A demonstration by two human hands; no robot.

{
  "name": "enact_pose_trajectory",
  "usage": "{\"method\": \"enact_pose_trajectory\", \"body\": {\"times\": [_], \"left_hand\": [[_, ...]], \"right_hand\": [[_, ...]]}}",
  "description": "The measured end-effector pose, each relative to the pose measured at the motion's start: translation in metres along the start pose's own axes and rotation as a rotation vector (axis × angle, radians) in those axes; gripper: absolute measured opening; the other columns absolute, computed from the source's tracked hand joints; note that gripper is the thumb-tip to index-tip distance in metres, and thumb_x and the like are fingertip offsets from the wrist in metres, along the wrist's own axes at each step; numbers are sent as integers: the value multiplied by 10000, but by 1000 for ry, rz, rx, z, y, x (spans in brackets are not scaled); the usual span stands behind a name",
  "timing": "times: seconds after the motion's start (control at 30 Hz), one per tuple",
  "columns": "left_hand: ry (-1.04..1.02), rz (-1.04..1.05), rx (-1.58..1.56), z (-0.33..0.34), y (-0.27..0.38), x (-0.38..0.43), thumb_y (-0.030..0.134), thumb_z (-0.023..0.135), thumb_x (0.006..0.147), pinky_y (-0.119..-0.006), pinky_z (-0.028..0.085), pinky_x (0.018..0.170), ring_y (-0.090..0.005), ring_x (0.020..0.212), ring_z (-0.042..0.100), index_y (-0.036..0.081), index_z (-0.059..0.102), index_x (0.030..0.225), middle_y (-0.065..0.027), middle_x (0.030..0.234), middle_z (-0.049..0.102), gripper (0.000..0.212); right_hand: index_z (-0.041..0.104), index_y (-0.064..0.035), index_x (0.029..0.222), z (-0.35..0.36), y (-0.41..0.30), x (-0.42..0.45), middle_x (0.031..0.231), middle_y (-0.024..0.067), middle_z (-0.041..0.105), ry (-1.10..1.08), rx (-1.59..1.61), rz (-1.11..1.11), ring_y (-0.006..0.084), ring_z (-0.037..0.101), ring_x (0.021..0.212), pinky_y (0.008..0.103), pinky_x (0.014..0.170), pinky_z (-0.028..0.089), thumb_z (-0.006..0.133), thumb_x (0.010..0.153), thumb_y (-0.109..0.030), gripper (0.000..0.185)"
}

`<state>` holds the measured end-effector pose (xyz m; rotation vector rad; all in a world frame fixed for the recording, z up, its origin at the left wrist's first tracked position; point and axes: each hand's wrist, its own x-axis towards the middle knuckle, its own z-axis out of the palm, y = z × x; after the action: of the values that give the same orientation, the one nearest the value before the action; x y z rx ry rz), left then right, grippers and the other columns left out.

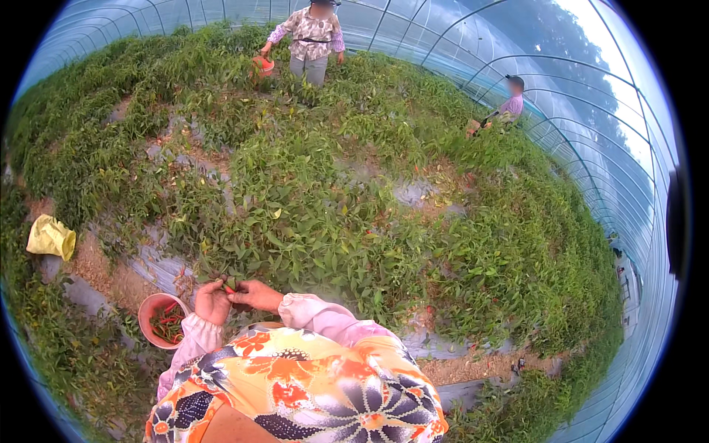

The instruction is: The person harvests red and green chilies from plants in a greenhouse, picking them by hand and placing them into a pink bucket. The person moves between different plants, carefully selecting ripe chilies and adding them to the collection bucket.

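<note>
My left hand (212,304) and my right hand (258,295) come together at the edge of a pepper plant (299,232). Between them shows a red chili pepper (229,289), with dark leaves around it. The thumb and fingers of my right hand pinch at the pepper. My left hand's fingertips are curled beside it, partly hidden by leaves, so its grip is unclear. Close to my left wrist stands a pink plastic bucket (145,320), holding red and green chili peppers (168,321).
A yellow sack (51,237) lies at the far left by a soil path (113,282). Plastic mulch film (160,266) shows between the rows. Ahead, a person (313,41) carries a red bucket (263,66); another person (512,102) is at right. Greenhouse hoops (554,56) arch overhead.
</note>
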<state>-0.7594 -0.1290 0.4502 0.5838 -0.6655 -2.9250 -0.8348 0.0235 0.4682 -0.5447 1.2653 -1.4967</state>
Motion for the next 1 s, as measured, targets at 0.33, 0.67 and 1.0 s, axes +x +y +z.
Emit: {"method": "enact_pose_trajectory", "body": {"times": [0.33,0.67,1.0], "left_hand": [[225,104,271,-22,-13,-15,114,542,822,-405,475,676,-250,824,572,67,530,997,-68,926,584,181],[324,-69,657,-54,-20,-20,216,532,843,-294,338,366,-170,524,478,128,500,915,-33,696,501,118],[348,-200,399,-69,-7,-33,171,607,829,-264,321,425,-142,560,478,140,508,915,0,709,519,135]], "right_hand": [[611,-14,932,-14,42,18,635,-13,523,97,-293,65,84,490,545,246,501,417,600,880,-351,341],[619,-11,909,-3,42,36,716,38,579,66,-405,177,117,528,580,258,483,443,583,866,-296,290],[615,3,886,6,47,35,680,78,605,64,-478,117,139,542,511,285,452,430,597,819,-299,310]]}}
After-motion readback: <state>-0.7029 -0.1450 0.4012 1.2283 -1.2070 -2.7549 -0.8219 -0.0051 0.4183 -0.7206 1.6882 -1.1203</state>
